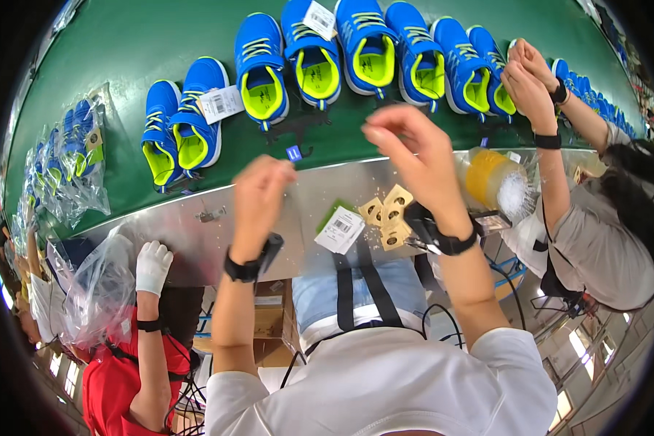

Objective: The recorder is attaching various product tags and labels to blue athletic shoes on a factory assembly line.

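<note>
My left hand [260, 195] is closed above the metal edge of the bench, its fingertips beside a small blue marker [293, 153] on a black plastic hook. Any object in its grip is too small or blurred to see. Over the green surface, my right hand [414, 149] is raised, slightly blurred, with thumb and fingertips brought together; nothing between them can be made out. Beyond both hands stands a row of blue shoes with lime linings, including one pair [261, 73] just ahead. A white tag [221, 104] lies on the pair to the left.
White barcode tags [340, 229] and tan cards [392, 214] lie on the metal ledge [305, 189]. A yellow-wrapped tub [487, 178] of white strands is to the right. Bagged shoes [73, 145] lie left. Co-workers' hands are at both sides, one in a white glove [153, 267].
</note>
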### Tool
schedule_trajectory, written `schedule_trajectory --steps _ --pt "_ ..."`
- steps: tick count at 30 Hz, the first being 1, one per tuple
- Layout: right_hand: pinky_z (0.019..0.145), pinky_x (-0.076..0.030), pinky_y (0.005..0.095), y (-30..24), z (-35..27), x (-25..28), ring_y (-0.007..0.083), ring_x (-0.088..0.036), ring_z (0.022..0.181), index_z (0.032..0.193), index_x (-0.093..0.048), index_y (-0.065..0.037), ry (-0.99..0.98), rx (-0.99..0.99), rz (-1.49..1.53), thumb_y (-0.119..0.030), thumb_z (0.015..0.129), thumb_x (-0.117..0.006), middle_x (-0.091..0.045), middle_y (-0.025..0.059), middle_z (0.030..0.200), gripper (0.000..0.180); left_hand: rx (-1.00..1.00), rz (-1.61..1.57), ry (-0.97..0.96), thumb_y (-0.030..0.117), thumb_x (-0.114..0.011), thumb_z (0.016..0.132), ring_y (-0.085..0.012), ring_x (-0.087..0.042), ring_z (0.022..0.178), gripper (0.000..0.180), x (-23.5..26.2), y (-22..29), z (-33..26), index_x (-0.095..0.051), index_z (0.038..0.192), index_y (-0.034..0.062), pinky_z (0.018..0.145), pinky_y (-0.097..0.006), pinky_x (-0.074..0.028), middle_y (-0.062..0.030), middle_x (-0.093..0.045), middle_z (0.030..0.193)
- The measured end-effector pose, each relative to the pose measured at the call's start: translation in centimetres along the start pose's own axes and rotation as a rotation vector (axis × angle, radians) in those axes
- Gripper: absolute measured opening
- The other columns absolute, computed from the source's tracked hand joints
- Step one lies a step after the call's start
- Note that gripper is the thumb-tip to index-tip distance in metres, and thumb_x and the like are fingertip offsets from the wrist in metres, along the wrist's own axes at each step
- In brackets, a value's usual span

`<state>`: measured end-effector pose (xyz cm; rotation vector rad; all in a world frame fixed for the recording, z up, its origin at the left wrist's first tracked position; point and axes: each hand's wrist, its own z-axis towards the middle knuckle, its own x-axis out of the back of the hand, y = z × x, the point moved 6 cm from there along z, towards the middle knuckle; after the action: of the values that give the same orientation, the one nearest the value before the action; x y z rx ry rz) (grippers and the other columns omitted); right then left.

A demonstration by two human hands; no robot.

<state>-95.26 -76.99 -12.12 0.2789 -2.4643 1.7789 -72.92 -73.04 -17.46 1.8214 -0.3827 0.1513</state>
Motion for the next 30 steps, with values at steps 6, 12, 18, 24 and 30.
schedule_trajectory --steps 6,12,18,24,30 --pt "0.061 -0.049 0.0342 6.9 -10.6 4.2 0.0271 -0.06 0.076 0.091 -0.06 -0.007 -0.096 0.074 -0.686 -0.007 0.075 -0.067 -0.059 0.0071 0.083 0.017 -0.154 0.455 -0.146 0.023 -0.077 0.071 -0.027 -0.055 0.07 0.028 -8.1 -1.4 -6.0 -0.059 0.08 0.003 0.061 -0.033 -0.043 -0.0081 -0.055 0.075" --pt "0.064 -0.04 0.0339 10.9 -15.8 2.7 0.0215 -0.051 0.083 0.09 -0.059 -0.013 -0.223 0.235 -0.968 -0.011 0.064 -0.071 -0.048 0.0035 0.087 0.029 0.212 0.242 -0.24 0.013 -0.074 0.072 -0.0153 -0.056 0.067 0.021 -10.3 -4.6 -6.7 -0.061 0.084 0.0019 0.06 -0.029 -0.045 -0.004 -0.057 0.073" --pt "0.066 -0.041 0.0356 13.5 -16.0 4.0 0.0242 -0.051 0.083 0.089 -0.059 -0.012 -0.194 0.228 -0.827 -0.009 0.067 -0.069 -0.049 0.0043 0.086 0.025 0.483 -0.194 -0.242 0.005 -0.066 0.082 -0.007 -0.059 0.068 0.015 -10.4 -6.9 -7.5 -0.064 0.095 -0.0025 0.062 -0.021 -0.047 -0.0018 -0.064 0.078" --pt "0.064 -0.046 0.0376 14.6 -15.7 6.4 0.0289 -0.058 0.077 0.086 -0.061 -0.006 -0.204 -0.113 -0.481 -0.013 0.075 -0.066 -0.059 0.0097 0.081 0.013 0.452 -0.3 -0.163 0.0 -0.063 0.084 -0.008 -0.06 0.076 0.014 -10.1 -4.5 -7.7 -0.063 0.096 -0.0045 0.069 -0.021 -0.048 -0.0038 -0.065 0.084" --pt "0.067 -0.048 0.0387 14.2 -15.8 7.5 0.0305 -0.061 0.078 0.091 -0.065 -0.005 -0.146 0.006 -0.38 -0.011 0.08 -0.063 -0.061 0.0127 0.085 0.013 0.43 -0.315 -0.286 -0.001 -0.065 0.081 -0.0077 -0.058 0.074 0.012 -13.4 -1.7 -9.1 -0.064 0.093 -0.0005 0.068 -0.022 -0.047 -0.0007 -0.063 0.082"
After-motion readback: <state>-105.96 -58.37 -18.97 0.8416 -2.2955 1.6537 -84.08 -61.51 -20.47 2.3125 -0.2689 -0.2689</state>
